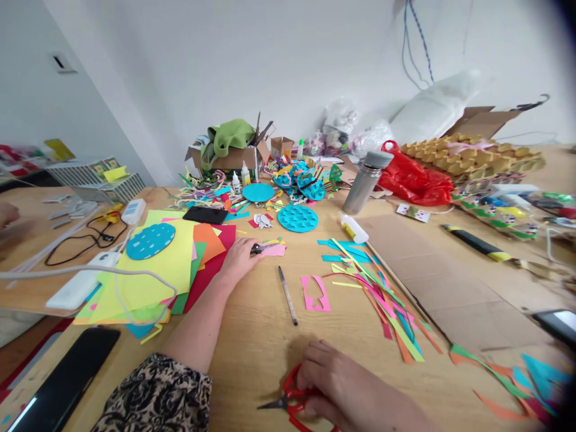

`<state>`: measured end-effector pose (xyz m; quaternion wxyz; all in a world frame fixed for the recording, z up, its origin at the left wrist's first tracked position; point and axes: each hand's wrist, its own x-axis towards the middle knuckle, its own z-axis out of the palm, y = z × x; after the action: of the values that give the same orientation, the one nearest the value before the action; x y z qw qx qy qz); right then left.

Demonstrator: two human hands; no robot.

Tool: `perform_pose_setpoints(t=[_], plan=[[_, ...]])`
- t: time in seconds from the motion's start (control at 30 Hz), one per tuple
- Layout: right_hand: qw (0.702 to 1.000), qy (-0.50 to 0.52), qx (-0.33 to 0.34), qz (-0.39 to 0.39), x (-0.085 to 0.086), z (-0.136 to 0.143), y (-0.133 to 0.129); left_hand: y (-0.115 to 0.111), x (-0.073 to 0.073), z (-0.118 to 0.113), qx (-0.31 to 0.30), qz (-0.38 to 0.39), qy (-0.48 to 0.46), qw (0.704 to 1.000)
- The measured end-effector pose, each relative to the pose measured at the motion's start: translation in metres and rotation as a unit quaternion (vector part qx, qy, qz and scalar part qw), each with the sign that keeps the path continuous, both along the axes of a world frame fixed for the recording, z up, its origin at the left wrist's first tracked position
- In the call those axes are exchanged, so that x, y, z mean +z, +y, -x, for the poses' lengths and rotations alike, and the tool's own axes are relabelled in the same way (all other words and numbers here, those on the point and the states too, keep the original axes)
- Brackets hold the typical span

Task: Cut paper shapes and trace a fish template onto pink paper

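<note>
My right hand (335,378) is closed around the red handles of a pair of scissors (288,401), low in the view. Their dark blades point left over the wooden table. Farther forward, my left hand (240,259) has its fingers curled at a small black-handled tool (257,248); its exact kind is unclear. That tool lies over a pink paper piece (275,250). Between the hands rests a pen (288,295). Right of the pen is a pink paper scrap (315,293) with a shape cut out of it.
Coloured paper sheets (173,282) and a black phone (67,378) lie left. Paper strips (391,312), a glue bottle (354,228), a steel flask (365,186) and flat cardboard (432,276) occupy the right. Blue discs (297,218) and craft scraps lie behind. A hand (8,214) shows far left.
</note>
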<state>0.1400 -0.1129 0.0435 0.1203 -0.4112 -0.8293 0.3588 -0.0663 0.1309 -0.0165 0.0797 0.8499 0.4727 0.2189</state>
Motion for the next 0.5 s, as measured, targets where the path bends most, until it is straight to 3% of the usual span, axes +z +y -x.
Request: perform_pose_setpoints(t=[0.17,0.3,0.4,0.5], plan=[[0.997,-0.030,-0.053,0.047,0.011,-0.030,-0.002,0.003,0.001,0.002,0.032,0.005,-0.045,0.998],[0.982,-0.099,-0.151,0.051,0.002,-0.060,-0.006,0.005,0.002,0.004,0.081,-0.016,-0.076,0.994],[0.966,-0.146,-0.207,0.047,-0.005,-0.080,-0.010,0.006,0.003,0.005,0.127,-0.041,-0.058,0.989],[0.960,-0.163,-0.225,0.029,-0.001,-0.088,-0.007,0.004,0.004,0.005,0.149,-0.058,-0.015,0.987]])
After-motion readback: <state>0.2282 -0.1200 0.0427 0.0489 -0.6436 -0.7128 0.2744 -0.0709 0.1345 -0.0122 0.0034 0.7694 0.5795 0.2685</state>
